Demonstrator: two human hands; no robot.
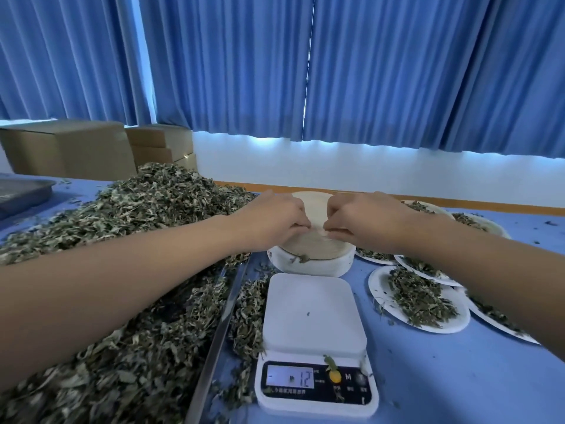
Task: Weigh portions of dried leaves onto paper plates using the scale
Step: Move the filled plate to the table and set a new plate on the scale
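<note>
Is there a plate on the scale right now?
No, the scale platform carries only a leaf crumb; the plate stack sits behind it.

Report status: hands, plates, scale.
Left hand, right hand both pinching top of plate stack. Scale holds no plate yet. Nothing between stack and scale.

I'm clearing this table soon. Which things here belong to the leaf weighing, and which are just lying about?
In use: scale, stack of paper plates pinched by left hand and right hand, pile of dried leaves, filled plates.
Lying about: cardboard boxes, grey tray, curtains.
</note>
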